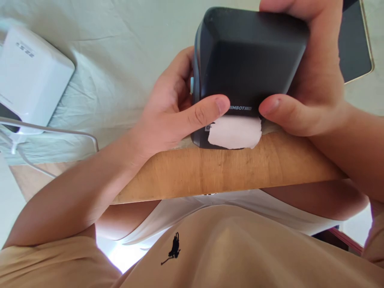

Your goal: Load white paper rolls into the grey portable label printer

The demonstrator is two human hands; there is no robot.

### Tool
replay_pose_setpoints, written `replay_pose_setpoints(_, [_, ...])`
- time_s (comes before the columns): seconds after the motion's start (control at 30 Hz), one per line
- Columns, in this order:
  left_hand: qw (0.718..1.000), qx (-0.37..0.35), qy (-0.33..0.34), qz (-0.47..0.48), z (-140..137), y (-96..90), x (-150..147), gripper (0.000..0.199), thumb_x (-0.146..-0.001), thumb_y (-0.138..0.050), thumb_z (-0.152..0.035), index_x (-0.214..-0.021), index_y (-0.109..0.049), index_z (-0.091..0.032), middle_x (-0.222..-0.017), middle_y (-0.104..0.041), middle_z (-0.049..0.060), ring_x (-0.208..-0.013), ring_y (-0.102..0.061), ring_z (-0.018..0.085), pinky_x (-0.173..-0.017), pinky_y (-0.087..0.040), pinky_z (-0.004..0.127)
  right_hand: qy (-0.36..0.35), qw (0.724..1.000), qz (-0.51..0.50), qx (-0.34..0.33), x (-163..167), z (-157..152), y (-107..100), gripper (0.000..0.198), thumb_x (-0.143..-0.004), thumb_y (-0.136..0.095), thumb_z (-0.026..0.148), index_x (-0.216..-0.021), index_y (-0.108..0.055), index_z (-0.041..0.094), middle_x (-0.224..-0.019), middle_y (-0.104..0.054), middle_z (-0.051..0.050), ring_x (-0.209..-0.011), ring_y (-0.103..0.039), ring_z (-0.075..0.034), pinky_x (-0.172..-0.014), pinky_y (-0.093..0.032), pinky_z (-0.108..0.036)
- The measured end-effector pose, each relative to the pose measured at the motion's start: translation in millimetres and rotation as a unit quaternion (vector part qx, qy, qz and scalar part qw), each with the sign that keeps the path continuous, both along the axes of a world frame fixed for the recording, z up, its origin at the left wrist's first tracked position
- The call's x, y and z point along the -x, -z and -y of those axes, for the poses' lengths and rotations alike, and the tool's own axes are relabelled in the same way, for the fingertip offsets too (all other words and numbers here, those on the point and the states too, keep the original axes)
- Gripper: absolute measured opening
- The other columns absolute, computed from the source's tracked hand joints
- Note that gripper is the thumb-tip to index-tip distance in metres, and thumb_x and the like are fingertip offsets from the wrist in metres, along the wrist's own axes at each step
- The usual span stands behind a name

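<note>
Both my hands grip a black label printer (pixel 249 60) with rounded corners and small "NIIMBOT" lettering near its front edge. My left hand (pixel 183 104) wraps round its left side, thumb on top by the lettering. On the right side, my right hand (pixel 312 76) holds the far corner with its fingers and presses its thumb near the front edge. A torn-edged piece of white paper (pixel 235 132) sticks out of the front slot. A light blue button (pixel 192 85) shows on the printer's left side. The undersides of the printer and most left fingers are hidden.
A white power bank (pixel 39 76) marked 22.5 lies at the left with a white cable (pixel 60 131) beside it. At the upper right rests a dark-screened phone or tablet (pixel 355 44). Pale green cloth (pixel 120 52) covers the table, whose bare wooden edge (pixel 210 168) faces me.
</note>
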State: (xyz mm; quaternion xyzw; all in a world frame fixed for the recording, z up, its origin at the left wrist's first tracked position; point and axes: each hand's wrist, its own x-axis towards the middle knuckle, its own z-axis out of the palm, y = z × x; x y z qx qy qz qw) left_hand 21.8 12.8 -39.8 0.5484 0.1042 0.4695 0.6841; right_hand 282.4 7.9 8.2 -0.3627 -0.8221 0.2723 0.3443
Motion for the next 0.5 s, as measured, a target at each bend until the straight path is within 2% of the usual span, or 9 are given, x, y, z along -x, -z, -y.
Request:
replay_pose_setpoints(0.13, [1.000, -0.008, 0.012, -0.001, -4.2, 4.0, 1.7, 0.030, -0.112, -0.080, -0.037, -0.141, -0.080, -0.027, -0.115, -0.068, -0.003, -0.117, -0.077, 0.006, -0.099, -0.067, 0.017, -0.014, 1.000, 0.006, -0.014, 0.1, 2.0, -1.4, 0.092, -0.109, -0.053, 0.076, -0.169, -0.042, 0.007, -0.169, -0.053, -0.004, -0.165, -0.056, -0.013, -0.145, -0.044, -0.023])
replay_pose_setpoints(0.2, [1.000, 0.021, 0.019, 0.010, -1.4, -1.8, 2.2, 0.028, -0.112, -0.080, -0.030, -0.139, -0.078, -0.023, -0.112, -0.070, -0.005, -0.113, -0.077, 0.003, -0.098, -0.066, 0.013, -0.015, 1.000, 0.015, -0.022, 0.2, 2.4, -2.4, 0.091, -0.110, -0.052, 0.074, -0.168, -0.042, 0.006, -0.169, -0.054, -0.005, -0.165, -0.055, -0.012, -0.145, -0.044, -0.023])
replay_pose_setpoints(0.33, [0.998, 0.068, 0.017, 0.008, 9.2, -18.5, 2.4, 0.019, -0.116, -0.073, -0.017, -0.135, -0.072, -0.017, -0.109, -0.075, -0.008, -0.104, -0.077, -0.001, -0.096, -0.065, 0.010, -0.009, 0.998, 0.041, -0.044, 1.1, 2.0, -4.3, 0.086, -0.110, -0.048, 0.074, -0.169, -0.043, 0.011, -0.170, -0.054, -0.003, -0.165, -0.054, -0.011, -0.145, -0.043, -0.025])
replay_pose_setpoints(0.5, [0.996, 0.086, 0.002, -0.003, 13.8, -22.8, 0.4, 0.014, -0.117, -0.071, -0.016, -0.131, -0.072, -0.017, -0.106, -0.076, -0.010, -0.098, -0.077, -0.002, -0.092, -0.065, 0.010, -0.010, 0.997, 0.046, -0.060, 2.1, 1.5, -5.2, 0.087, -0.111, -0.047, 0.073, -0.168, -0.042, 0.007, -0.172, -0.054, -0.005, -0.167, -0.052, -0.010, -0.146, -0.040, -0.023])
